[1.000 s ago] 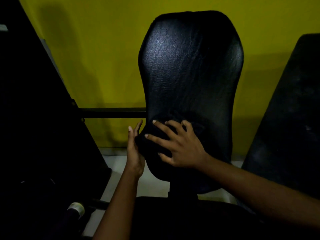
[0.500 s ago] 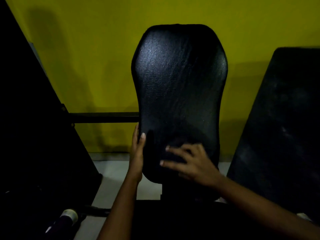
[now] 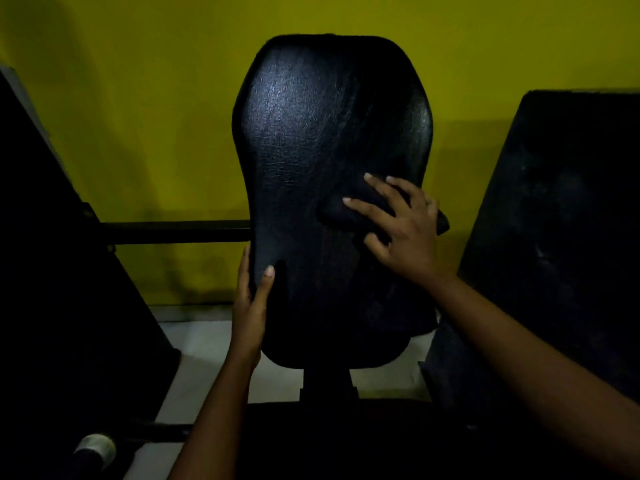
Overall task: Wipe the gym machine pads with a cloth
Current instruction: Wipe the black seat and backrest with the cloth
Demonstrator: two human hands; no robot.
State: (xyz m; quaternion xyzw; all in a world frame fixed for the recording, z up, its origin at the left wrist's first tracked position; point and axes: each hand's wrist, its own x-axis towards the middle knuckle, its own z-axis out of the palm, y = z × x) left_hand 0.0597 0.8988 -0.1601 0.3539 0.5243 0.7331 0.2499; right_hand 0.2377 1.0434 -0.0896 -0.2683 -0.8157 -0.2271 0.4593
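Note:
An upright black leather back pad (image 3: 311, 140) stands in the middle of the view against a yellow wall. My right hand (image 3: 401, 233) lies on its right side with spread fingers, pressing a dark cloth (image 3: 341, 214) flat against the leather; a corner of the cloth sticks out past the pad's right edge. My left hand (image 3: 251, 299) holds the pad's lower left edge, thumb on the front face and fingers behind it. Below the pad a black seat pad (image 3: 346, 441) lies in deep shadow.
Another black pad (image 3: 561, 237) leans at the right. A dark slanted machine panel (image 3: 62, 289) fills the left, with a black crossbar (image 3: 173, 232) running to the middle pad. A bar end with a pale cap (image 3: 95, 448) pokes out at the lower left over light floor.
My right hand has slid the cloth up and to the right, from the pad's lower part to its right edge. My left hand keeps its hold on the left edge.

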